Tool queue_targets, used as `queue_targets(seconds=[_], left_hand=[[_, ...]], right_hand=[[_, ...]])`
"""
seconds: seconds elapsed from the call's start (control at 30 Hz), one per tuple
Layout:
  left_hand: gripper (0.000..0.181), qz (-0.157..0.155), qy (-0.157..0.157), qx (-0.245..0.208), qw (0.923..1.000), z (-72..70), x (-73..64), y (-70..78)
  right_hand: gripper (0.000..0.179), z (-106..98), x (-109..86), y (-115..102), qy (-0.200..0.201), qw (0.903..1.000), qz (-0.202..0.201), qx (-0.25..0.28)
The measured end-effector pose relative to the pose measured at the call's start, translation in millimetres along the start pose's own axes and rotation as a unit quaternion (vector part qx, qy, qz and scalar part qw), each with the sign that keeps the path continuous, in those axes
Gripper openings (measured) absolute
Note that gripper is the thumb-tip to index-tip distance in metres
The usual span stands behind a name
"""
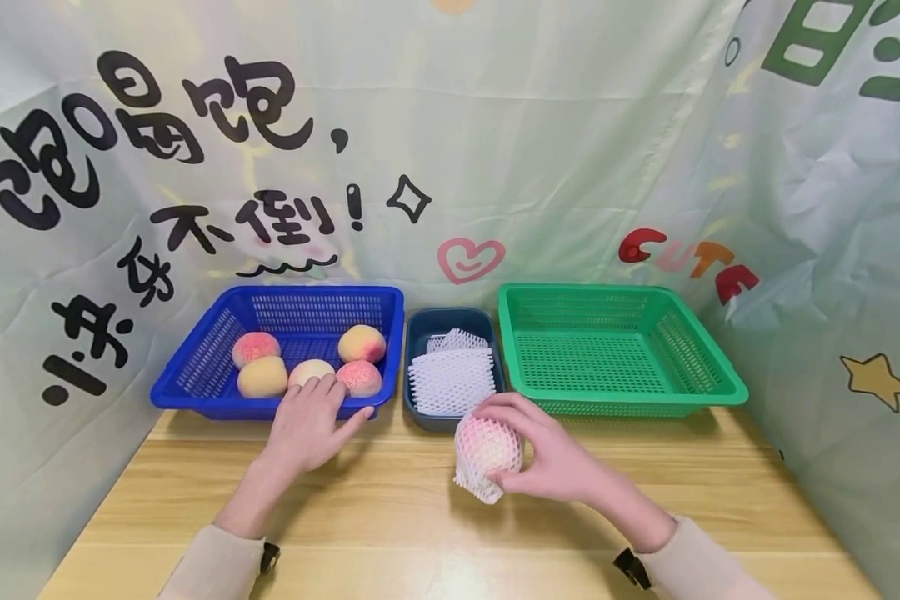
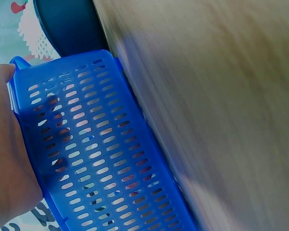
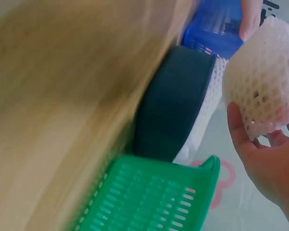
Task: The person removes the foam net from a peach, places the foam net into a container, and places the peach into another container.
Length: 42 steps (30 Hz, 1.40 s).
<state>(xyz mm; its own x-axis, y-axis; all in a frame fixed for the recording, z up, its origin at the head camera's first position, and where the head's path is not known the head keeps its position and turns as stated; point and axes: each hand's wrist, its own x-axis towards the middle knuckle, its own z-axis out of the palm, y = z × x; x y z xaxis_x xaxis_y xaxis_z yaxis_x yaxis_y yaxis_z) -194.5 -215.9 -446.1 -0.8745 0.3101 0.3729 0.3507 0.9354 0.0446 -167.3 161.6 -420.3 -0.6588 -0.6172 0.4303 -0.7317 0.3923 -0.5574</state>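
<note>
A pink-and-cream peach in a white foam net [image 1: 489, 450] is in my right hand [image 1: 551, 454], which grips it from the right side above the table. In the right wrist view, the net's loose end [image 3: 274, 31] points away from the palm. My left hand [image 1: 309, 425] reaches over the front rim of the blue basket [image 1: 217, 406]. Its fingertips rest on a pale peach [image 1: 312, 370], partly hidden by them, while the thumb is spread toward the right. Around that one lie more peaches, including a yellow one [image 1: 262, 377] and a speckled pink one [image 1: 359, 379].
Between the baskets stands a dark blue bin [image 1: 416, 329] holding white foam nets [image 1: 453, 382]. To the right is a green basket [image 1: 592, 362] with nothing inside. A printed cloth [image 1: 570, 167] hangs behind the wooden table [image 1: 390, 517].
</note>
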Motion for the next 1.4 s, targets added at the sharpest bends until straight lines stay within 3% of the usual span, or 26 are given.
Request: queue_targets(seconds=[0.27,0.5,1.03,1.4], left_hand=[[0.054,-0.003,0.0,-0.001,1.0,-0.6,-0.7,0.3],[0.055,-0.001,0.003,-0.003,1.0,0.2,-0.5,0.5],[0.055,0.003,0.009,0.0,1.0,0.7,0.9,-0.2],[0.055,0.0,0.004,-0.004,1.0,-0.9,0.6,0.5]], right_hand=[[0.074,8.6,-2.8,-0.2,-0.066,0.9976,0.017,-0.015],[0.073,14.2,-4.1,3.3,-0.1,0.9944,0.021,-0.03],[0.072,25.4,-7.5,8.7,-0.143,0.9881,0.024,-0.05],[0.08,25.5,-8.0,7.1,-0.141,0.9888,0.019,-0.045]])
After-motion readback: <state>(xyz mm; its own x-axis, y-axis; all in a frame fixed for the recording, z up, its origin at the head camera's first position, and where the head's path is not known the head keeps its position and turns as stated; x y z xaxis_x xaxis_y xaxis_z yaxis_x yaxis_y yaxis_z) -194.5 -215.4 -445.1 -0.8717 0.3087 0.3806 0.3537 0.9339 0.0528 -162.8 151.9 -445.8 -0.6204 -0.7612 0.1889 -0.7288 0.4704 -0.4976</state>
